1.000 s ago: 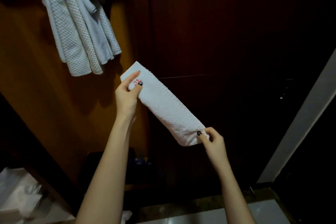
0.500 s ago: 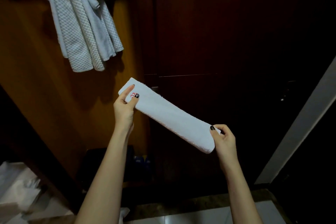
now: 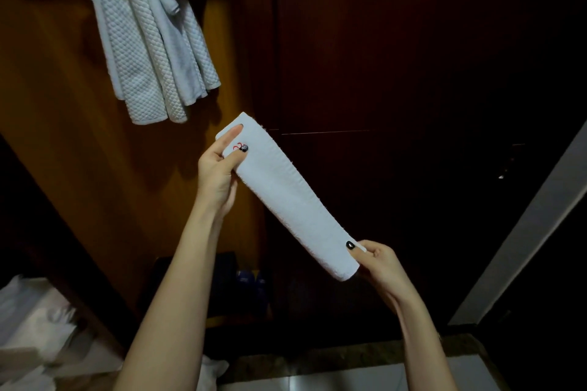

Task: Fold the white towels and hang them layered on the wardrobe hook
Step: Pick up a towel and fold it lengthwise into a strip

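Two hands share one folded towel (image 3: 286,194) — a long narrow strip, pulled taut on a slant through the middle of my view. My left hand (image 3: 219,174) pinches its upper end toward 10 o'clock, with the thumb on the near face and the index laid straight along the edge. My right hand (image 3: 379,260) pinches the lower end toward 4 o'clock, thumb on top and the other fingers (image 3: 374,252) curled behind. The hung towels (image 3: 152,51) sit up at 11 o'clock, well apart from the strip.

As I judge it, the step in hand is carrying the strip to the hook and draping it over the layers there. I'd hold both pinches firm so the fold doesn't spring open. I'd lead with the left end and lay the strip's middle over the hook so both tails hang even.

The hook itself is buried in cloth and I can't make it out. The pale heap (image 3: 28,327) at 7 o'clock is blurred — towels or paper, I can't tell. The wardrobe (image 3: 381,41) at 2 o'clock is too dark for detail.
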Demonstrator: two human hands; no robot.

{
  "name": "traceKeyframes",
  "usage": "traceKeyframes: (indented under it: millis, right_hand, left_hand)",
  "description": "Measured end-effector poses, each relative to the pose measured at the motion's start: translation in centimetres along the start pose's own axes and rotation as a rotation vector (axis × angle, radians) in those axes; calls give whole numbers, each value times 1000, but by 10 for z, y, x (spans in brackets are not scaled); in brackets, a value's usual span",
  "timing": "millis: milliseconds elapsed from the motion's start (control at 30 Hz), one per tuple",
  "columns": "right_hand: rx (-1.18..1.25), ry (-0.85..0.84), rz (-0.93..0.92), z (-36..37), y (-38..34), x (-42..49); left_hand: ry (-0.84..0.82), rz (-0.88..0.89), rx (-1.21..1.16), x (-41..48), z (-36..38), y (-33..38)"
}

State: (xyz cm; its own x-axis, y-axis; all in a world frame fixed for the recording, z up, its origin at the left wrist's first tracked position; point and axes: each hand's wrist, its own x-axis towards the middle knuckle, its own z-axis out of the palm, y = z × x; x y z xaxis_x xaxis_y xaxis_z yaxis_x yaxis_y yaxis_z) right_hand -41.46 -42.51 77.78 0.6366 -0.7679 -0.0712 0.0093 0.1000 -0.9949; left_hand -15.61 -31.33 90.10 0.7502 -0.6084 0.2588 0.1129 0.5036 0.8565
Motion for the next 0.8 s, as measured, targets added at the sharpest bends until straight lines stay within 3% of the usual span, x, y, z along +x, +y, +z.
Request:
traceKeyframes:
  millis: [300,600,800]
  right_hand:
    - [396,-204,105,25,6,4]
    - [102,-347,33,29,-7,6]
    - [-71,-205,-15,23,-15,10]
  left_hand:
    - [-41,-21,-77,1,-2,17]
    - [48,18,-60,10,-29,22]
    - [111,19,39,16,-45,10]
